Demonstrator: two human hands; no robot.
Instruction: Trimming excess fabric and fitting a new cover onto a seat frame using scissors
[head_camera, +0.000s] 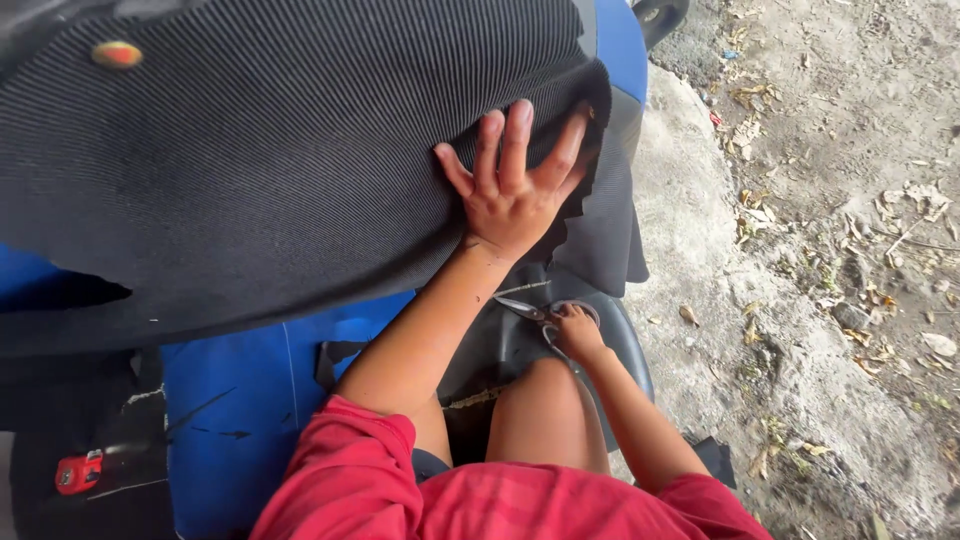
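My left hand (512, 190) lies flat, fingers spread, on a large sheet of black ribbed fabric (250, 170), pressing near its frayed right edge. The fabric is draped over a blue padded surface (245, 400). Lower down, my right hand (576, 336) is closed around the handles of metal scissors (528, 309), whose blades point left towards my left forearm. The scissors hover over a dark glossy piece (510, 345) just above my bare knee (545, 405). I wear a red shirt.
A small red tape measure (78, 472) lies on black material at the lower left. A red and yellow oval object (117, 54) sits on the fabric at the top left. To the right is dusty ground (830, 250) with dry leaves and debris.
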